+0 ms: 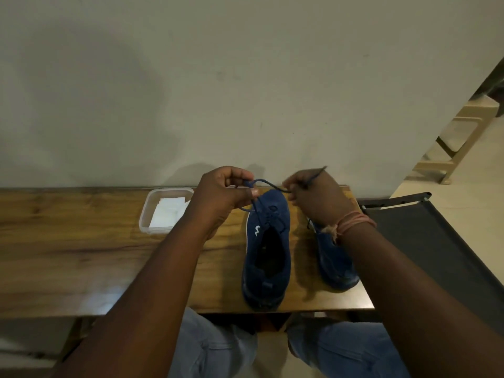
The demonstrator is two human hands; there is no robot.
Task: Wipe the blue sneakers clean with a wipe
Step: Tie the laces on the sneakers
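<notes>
I see the left hand (223,195) curled, thumb and fingers pinching a loop of the blue lace (268,184) above the toe of the left sneaker (268,249). The right hand (313,197) is also curled, pinching the other lace end, whose tip sticks up past the knuckles. A pink thread band (351,222) circles the right wrist. Both sneakers sit on the wooden table (81,255), toes toward the wall; the right sneaker (335,263) lies partly under the right forearm. Left of the hands, a clear plastic container (147,214) holds folded white wipes (169,211). A dark chair (436,241) stands beside the table's right end.
</notes>
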